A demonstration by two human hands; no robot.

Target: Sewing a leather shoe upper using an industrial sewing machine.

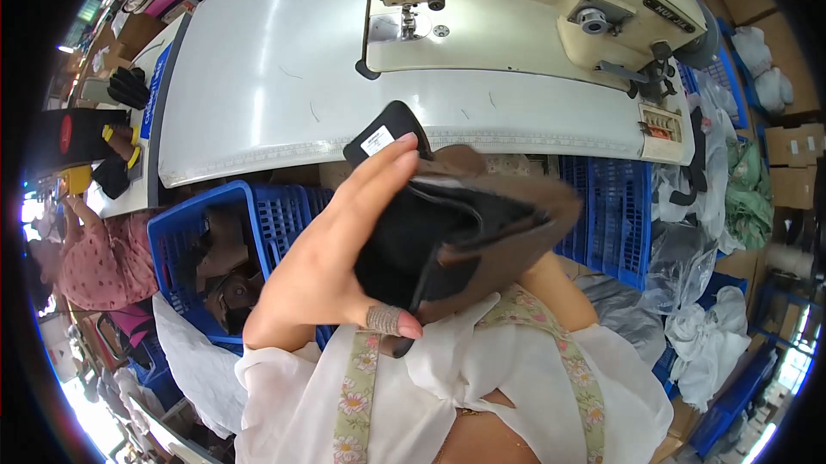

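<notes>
A small brown bag (508, 262) with a black lining is held up in front of my chest, its dark opening turned toward me and its right end blurred. My left hand (323, 244) grips the bag's left side, the fingers along the upper edge and the thumb below. Brownish tape (384, 319) wraps that thumb. Past my fingertips a black flap (389, 130) with a white label sticks up from the bag. My right forearm (564, 296) comes in behind the bag's right side, and the bag hides that hand and its fingers.
Beyond the bag, a sewing machine (508, 34) stands on a white table (249, 77) with loose thread bits. A blue crate (202, 214) of brown pieces is at left, another blue crate (607, 214) at right, near plastic bags (680, 257). A co-worker (107, 262) sits far left.
</notes>
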